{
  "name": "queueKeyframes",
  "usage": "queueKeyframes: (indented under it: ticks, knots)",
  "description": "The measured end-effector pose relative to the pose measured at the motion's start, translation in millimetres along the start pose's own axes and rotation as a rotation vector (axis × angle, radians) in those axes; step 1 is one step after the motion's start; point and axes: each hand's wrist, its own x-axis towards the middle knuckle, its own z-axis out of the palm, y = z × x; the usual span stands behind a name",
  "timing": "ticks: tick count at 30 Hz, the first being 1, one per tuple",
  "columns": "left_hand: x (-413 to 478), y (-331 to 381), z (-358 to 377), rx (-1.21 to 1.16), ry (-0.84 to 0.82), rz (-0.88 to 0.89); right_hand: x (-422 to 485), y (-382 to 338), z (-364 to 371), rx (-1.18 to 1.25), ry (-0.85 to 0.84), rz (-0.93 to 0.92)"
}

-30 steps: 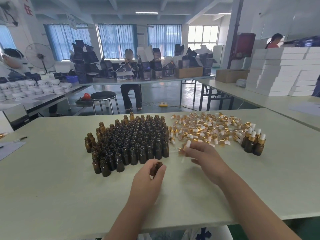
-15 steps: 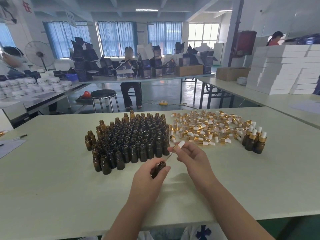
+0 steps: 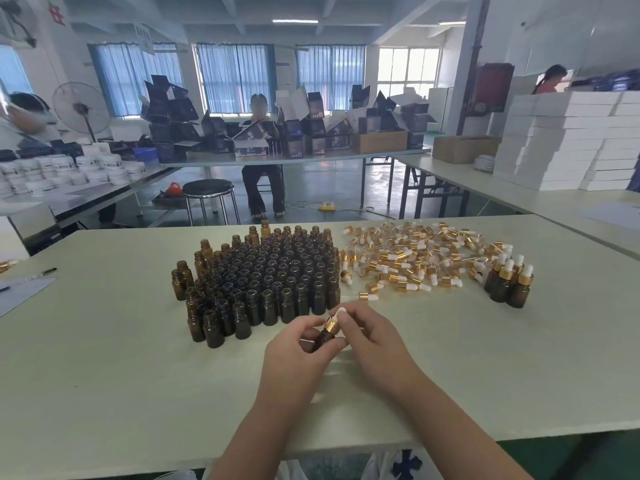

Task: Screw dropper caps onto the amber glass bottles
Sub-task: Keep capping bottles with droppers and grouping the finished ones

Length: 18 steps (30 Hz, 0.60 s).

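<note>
Near the front middle of the table (image 3: 104, 375), the left hand (image 3: 294, 351) grips one amber bottle (image 3: 322, 338), fingers and thumb curled round it. The right hand (image 3: 374, 337) pinches one gold dropper cap (image 3: 333, 322) seated on the bottle's neck. Behind the hands stands a packed block of open bottles (image 3: 266, 275) (well over a hundred, too dense to count exactly). To its right lies a loose pile of caps (image 3: 415, 258), many dozens. At least four capped bottles (image 3: 509, 285) cluster at the pile's right end. Bare tabletop lies left of the block and between the hands and the near edge. Half a second ago the cap was held off the bottle, its glass tube at the neck; now it sits on it.
</note>
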Motion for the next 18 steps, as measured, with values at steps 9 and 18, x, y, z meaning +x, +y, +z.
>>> queueKeyframes:
  ticks: [9,18]
  knots:
    - [0.2,-1.5,-0.2,0.0,-0.015,0.011,3.7,2.9,-3.3,-0.028,0.097,0.015]
    - [-0.7,-1.2,-1.8,0.0,0.001,0.025,1.8,4.1,-2.5,-0.053,0.087,0.022]
